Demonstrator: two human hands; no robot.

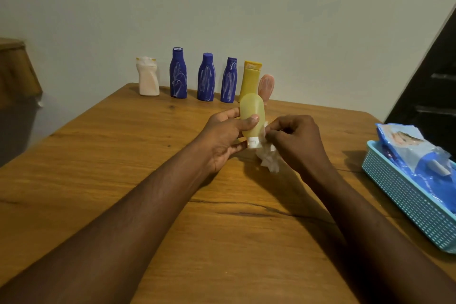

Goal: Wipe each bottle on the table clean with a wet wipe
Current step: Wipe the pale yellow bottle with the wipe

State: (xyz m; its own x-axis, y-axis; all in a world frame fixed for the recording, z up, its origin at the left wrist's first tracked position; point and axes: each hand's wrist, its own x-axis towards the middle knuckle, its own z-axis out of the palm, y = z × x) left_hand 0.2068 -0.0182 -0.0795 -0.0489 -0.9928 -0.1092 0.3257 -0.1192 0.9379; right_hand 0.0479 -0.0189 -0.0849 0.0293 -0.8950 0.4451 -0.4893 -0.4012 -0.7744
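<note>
Head view: left hand (222, 136) grips pale yellow bottle (251, 111) cap-down above tabletop (123, 168), presenting its lower side to wet wipe (267, 160) pinched by right hand (296, 140). Smeared bottles (206, 76) wait along far edge.

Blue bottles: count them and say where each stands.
3. All stand in the back row: the left blue bottle, the middle blue bottle and the right blue bottle, between the white bottle and the yellow bottle. None seems hidden.
</note>
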